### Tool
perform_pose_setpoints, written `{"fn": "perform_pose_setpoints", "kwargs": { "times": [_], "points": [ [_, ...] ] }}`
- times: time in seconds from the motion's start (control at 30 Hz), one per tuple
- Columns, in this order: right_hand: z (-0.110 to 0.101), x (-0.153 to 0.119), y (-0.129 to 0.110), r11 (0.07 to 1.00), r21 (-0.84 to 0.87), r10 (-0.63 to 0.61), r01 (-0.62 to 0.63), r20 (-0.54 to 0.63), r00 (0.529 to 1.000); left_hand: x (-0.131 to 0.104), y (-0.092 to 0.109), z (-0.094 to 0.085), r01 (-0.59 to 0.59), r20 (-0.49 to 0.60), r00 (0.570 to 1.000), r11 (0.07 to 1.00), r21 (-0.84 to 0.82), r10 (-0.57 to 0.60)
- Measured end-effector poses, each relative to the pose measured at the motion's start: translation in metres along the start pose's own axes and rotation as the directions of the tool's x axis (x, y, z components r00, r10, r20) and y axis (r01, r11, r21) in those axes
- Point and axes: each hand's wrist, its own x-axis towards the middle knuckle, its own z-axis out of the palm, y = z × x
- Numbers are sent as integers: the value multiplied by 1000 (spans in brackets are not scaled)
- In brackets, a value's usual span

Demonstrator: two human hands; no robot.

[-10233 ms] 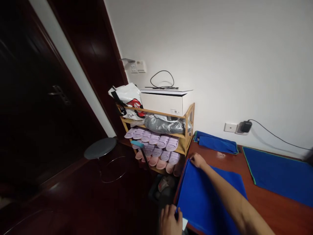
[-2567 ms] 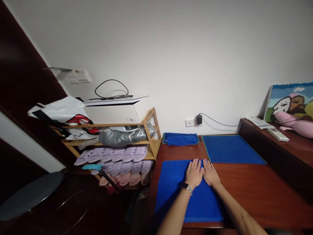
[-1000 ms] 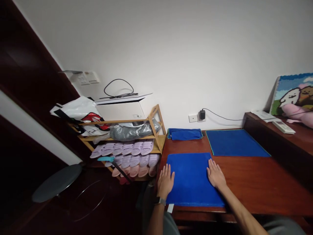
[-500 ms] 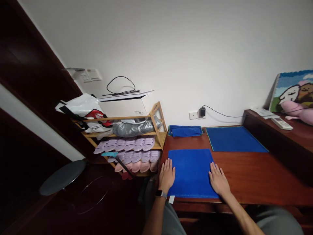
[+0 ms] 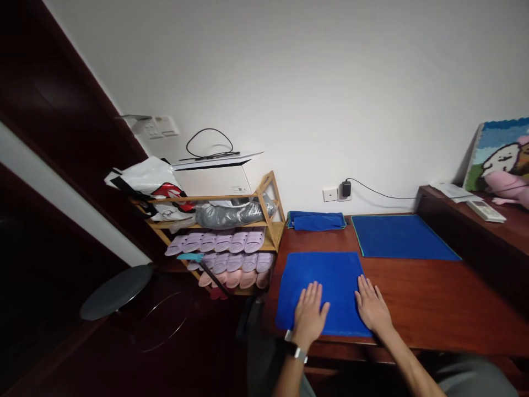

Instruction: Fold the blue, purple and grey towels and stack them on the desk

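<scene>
A blue cloth (image 5: pixel 330 270) lies spread flat near the front edge of the wooden table (image 5: pixel 430 298). My left hand (image 5: pixel 309 315) rests palm down on the cloth's left half, fingers stretched out and holding nothing. At the cloth's right edge, my right hand (image 5: pixel 372 306) lies flat with its fingers extended, partly on the cloth and partly on the wood. A white tag (image 5: pixel 288 334) shows at the cloth's lower left corner, partly hidden by my left wrist.
Behind lie a folded blue cloth (image 5: pixel 318 221) and another flat blue cloth (image 5: pixel 405 236) with green edging. A shoe rack (image 5: pixel 273 237) with several slippers stands left of the table. A stool (image 5: pixel 118 292) is farther left. A raised ledge (image 5: pixel 454 242) borders the right side.
My left hand has moved right from the cloth's left edge onto its surface. My right hand stays at the right edge. The view has shifted slightly.
</scene>
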Motion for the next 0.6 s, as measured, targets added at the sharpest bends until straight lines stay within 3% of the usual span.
{"fn": "perform_pose_setpoints", "kwargs": {
  "times": [0.07,0.13,0.27,0.37,0.47,0.6],
  "points": [
    [-3,2,-2,1000,-2,9,-9,10,1000,-24,-43,-8,105,-46,994,990,90,-101],
    [-8,4,-5,1000,-6,17,-17,23,1000,-42,-73,-13,134,-74,989,983,129,-125],
    [-21,1,-8,999,-19,33,-32,62,998,-54,-89,-17,121,-77,991,985,121,-112],
    [-21,-17,-8,999,-10,36,-36,33,999,-55,-81,-21,120,-110,988,987,108,-108],
    [-10,-41,-8,999,16,33,-33,-15,999,-53,-60,-28,89,-163,984,992,89,-74],
    [1,-58,-10,999,52,19,-17,-47,999,-25,5,-32,-78,-120,990,997,5,78]
  ]
}}
